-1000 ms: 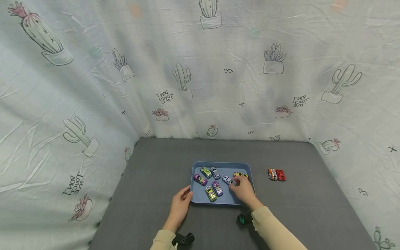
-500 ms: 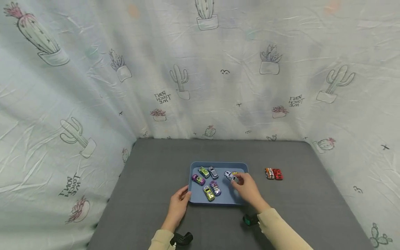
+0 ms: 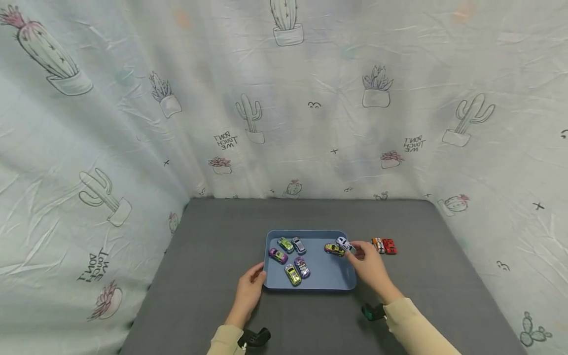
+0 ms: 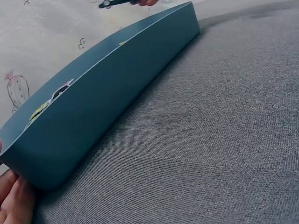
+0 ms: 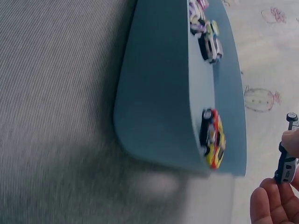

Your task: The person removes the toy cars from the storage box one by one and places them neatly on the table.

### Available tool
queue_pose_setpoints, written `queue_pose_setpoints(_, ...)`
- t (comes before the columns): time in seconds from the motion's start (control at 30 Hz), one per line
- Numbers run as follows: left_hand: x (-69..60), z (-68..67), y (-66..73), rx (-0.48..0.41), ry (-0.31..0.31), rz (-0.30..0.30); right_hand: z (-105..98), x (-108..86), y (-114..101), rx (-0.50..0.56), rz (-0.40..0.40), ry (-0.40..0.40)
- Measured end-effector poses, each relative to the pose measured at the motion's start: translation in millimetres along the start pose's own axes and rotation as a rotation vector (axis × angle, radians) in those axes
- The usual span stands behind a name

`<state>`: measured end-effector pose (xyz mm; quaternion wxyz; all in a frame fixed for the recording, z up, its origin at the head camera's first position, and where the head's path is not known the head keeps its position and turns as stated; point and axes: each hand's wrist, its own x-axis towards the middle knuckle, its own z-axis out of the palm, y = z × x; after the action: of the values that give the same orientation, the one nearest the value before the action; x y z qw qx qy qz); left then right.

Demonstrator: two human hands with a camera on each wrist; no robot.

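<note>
A white toy car (image 3: pixel 344 244) is pinched in my right hand (image 3: pixel 373 270), raised above the right wall of the blue tray (image 3: pixel 326 277). In the right wrist view, thumb and fingertips hold that car (image 5: pixel 286 163) in the air beyond the tray. Below it in the tray lies a yellow and red toy car (image 3: pixel 334 250). At the tray's left edge, my left hand (image 3: pixel 248 292) grips the wall near the front corner, with fingertips (image 4: pixel 18 200) low against the corner in the left wrist view.
On the tray's left half lie several toy cars, among them a purple one (image 3: pixel 278 256), a green one (image 3: pixel 286 244) and a yellow one (image 3: pixel 293 274). Right of the tray, an orange-white car (image 3: pixel 378 245) and a red car (image 3: pixel 389 246) stand side by side on the grey table (image 3: pixel 222 227).
My right hand has lifted the white car from the tray and carried it right, past the yellow and red car, to above the right wall. The left hand keeps its place on the tray.
</note>
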<state>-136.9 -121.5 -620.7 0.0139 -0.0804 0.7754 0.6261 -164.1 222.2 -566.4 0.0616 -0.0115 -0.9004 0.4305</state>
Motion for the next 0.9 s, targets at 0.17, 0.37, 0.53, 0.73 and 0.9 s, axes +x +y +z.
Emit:
queue_pose_setpoints(0.17,-0.9,-3.2,-1.6,0.020,-0.008,0.026,-10,-0.2,8,-0.016,-0.002,0.016)
queue_pose_setpoints(0.37,-3.6,-3.1,-2.7,0.004,-0.033,0.040,-22,0.5,23,-0.023,0.004,0.051)
queue_pose_setpoints(0.53,-5.5,-2.4,-2.3,0.009,-0.028,0.034,-32,-2.4,36,-0.040,0.034,0.054)
queue_pose_setpoints(0.73,-6.0,-2.0,-1.4,0.005,-0.021,0.031,-41,-2.7,53,-0.091,0.041,0.091)
queue_pose_setpoints(0.9,-6.2,-1.5,-1.0,0.015,-0.015,0.028,-50,-3.6,66,-0.112,0.076,0.128)
